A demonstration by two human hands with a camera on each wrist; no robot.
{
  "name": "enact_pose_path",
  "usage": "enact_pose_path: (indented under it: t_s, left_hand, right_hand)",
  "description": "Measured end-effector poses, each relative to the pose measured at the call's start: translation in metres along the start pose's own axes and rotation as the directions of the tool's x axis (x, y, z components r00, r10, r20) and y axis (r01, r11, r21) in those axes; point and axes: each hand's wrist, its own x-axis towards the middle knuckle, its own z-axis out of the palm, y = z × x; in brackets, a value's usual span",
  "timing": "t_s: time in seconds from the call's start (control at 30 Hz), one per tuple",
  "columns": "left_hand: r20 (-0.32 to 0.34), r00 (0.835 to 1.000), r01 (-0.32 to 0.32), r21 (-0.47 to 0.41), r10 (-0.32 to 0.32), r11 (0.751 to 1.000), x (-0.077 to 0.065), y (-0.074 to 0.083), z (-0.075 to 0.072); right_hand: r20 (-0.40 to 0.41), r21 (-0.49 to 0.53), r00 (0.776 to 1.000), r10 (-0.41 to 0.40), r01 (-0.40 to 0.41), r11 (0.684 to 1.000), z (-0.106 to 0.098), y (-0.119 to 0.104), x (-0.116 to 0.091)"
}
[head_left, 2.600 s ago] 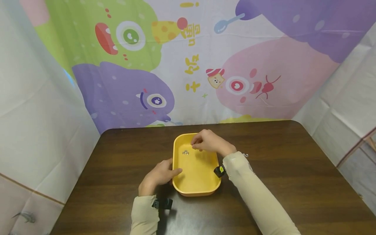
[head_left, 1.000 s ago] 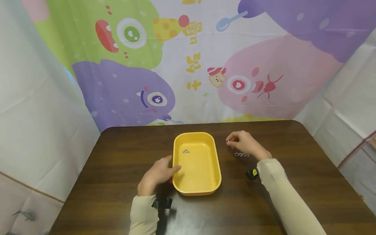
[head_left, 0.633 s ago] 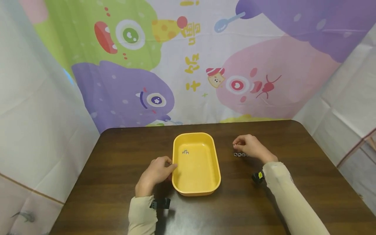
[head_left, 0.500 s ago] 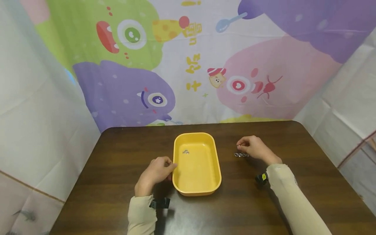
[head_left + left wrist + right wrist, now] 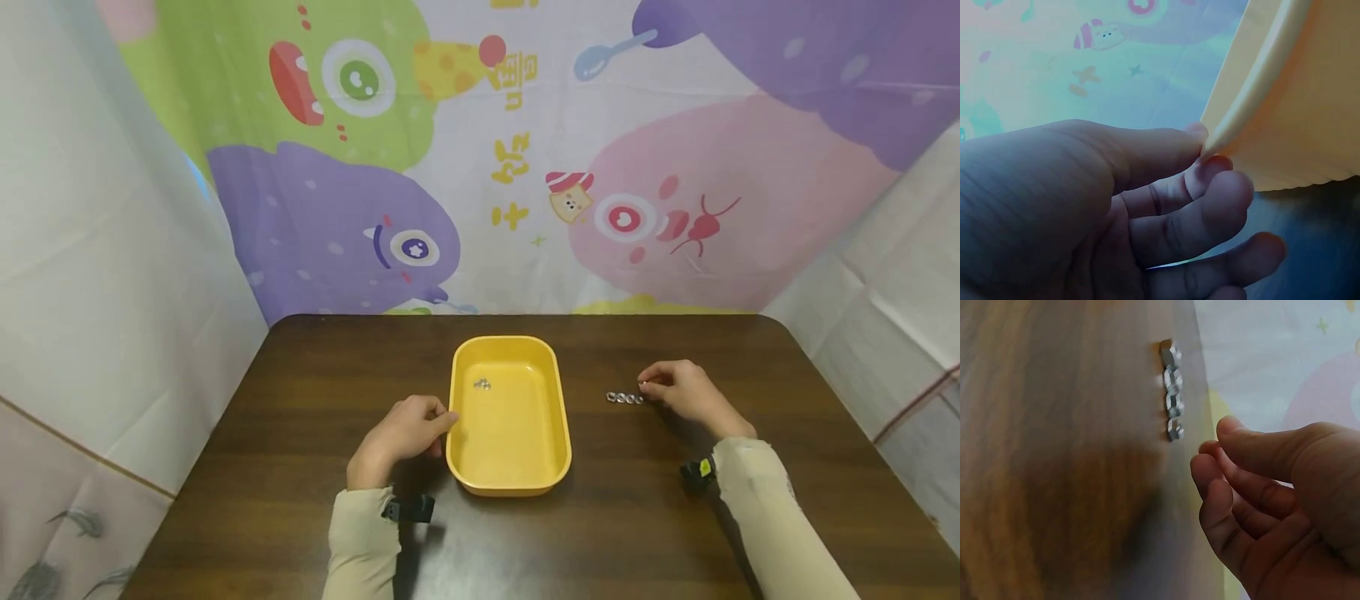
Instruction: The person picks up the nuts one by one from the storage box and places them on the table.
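My left hand (image 5: 405, 433) pinches the left rim of a yellow plastic tray (image 5: 510, 483) between thumb and index finger; the other fingers curl loosely below it in the left wrist view. Inside the tray, toward its far left, sits a small cluster of metal nuts (image 5: 482, 384). My right hand (image 5: 690, 393) is at the right end of a row of metal nuts (image 5: 625, 398) on the table. A tiny shiny nut (image 5: 643, 383) shows at its pinched fingertips in the head view. From the right wrist, the fingers hide that nut, while the row (image 5: 1173, 390) stands apart from them.
The brown wooden table (image 5: 315, 375) spreads around the tray on all sides. A cloth with printed cartoon monsters (image 5: 510, 167) hangs behind its far edge. Pale cloth walls (image 5: 97, 250) close in the left and right sides.
My right hand has moved from above the tray rightward past the row to its right end. The left thumb has drawn back from inside the tray to its rim.
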Motion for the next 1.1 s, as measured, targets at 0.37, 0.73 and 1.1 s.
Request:
enact_pose_path:
  t_s: [0.37,0.73,1.1]
  left_hand:
    - [0.022,0.999,-0.047,-0.047,0.048,0.998,0.002,-0.005,-0.003]
    - [0.048,0.991,-0.119,-0.068,0.122,0.991,0.007,-0.018,-0.006]
    - [-0.009,0.993,-0.12,-0.134,0.12,0.984,0.008,-0.031,0.005]
  right_hand:
    - [-0.004,-0.004,1.0,0.026,-0.026,1.0,-0.001,0.008,-0.012]
    - [-0.007,-0.003,1.0,0.004,-0.004,1.0,0.0,0.013,-0.014]
    - [0.028,-0.008,0.999,-0.017,0.017,1.0,0.002,0.015,-0.012]
